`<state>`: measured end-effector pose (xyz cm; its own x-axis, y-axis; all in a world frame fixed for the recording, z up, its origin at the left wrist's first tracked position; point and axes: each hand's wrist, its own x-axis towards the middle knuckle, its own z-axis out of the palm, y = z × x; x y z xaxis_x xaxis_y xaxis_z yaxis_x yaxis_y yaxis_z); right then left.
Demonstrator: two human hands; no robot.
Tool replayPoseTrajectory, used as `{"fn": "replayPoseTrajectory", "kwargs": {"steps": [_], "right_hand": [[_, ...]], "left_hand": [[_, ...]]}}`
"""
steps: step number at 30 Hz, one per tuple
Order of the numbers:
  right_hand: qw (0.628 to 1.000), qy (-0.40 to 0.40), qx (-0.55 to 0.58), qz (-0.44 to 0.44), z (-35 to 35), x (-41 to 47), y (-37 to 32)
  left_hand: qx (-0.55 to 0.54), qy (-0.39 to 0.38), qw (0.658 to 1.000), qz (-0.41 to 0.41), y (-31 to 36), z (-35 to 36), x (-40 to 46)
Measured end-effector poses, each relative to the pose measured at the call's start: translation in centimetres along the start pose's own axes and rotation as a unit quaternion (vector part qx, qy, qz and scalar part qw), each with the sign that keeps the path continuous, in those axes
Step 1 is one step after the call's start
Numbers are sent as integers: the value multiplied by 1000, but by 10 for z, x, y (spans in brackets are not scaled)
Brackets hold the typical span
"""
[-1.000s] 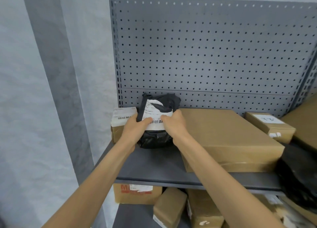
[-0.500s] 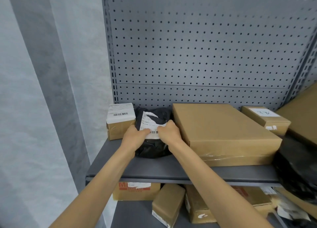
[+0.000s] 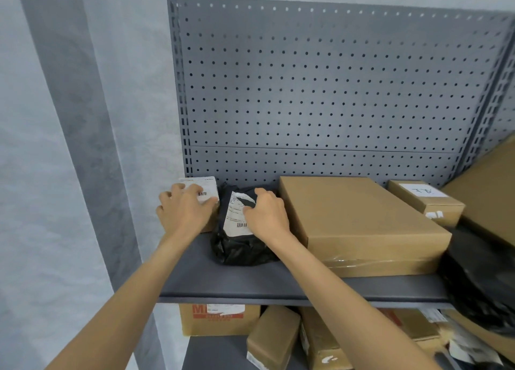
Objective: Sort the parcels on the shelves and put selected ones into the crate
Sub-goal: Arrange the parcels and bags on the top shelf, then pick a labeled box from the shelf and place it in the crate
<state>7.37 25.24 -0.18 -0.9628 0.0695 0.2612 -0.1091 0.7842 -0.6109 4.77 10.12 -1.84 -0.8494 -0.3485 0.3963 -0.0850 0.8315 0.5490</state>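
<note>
While left hand [image 3: 184, 212] grips box [image 3: 207, 194], right hand [image 3: 266, 215] holds bag [image 3: 242, 251].

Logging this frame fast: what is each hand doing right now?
Left hand: fingers curled over the small brown cardboard box with a white label, gripping it.
Right hand: resting on the black plastic parcel bag; grip cannot be told.
</note>
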Motion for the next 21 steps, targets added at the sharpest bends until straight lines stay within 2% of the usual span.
{"fn": "replayPoseTrajectory", "kwargs": {"steps": [2,8,11,13,15,18,21], "right_hand": [[1000,4,2,-10,0,-3,-1],[997,15,63,-32,-17,-5,-4],[995,20,90,-30,-36,-5,-3],[994,27,98,-31,-51,-5,0],[994,38,98,-32,-68,-6,7],[994,48,100,-24,-97,-10,22],[997,45,61,-9,-127,-12,48]], "left_hand": [[-24,-32,999,4,1,3,0],[-52,-76,994,67,-6,2,14],[-52,-93,992,72,-7,-2,17],[-27,-88,993,70,-1,-6,14],[-10,-48,995,86,11,-11,9],[-71,-20,985,157,42,-16,-7],[-142,-75,969,188,80,-12,-32]]}}
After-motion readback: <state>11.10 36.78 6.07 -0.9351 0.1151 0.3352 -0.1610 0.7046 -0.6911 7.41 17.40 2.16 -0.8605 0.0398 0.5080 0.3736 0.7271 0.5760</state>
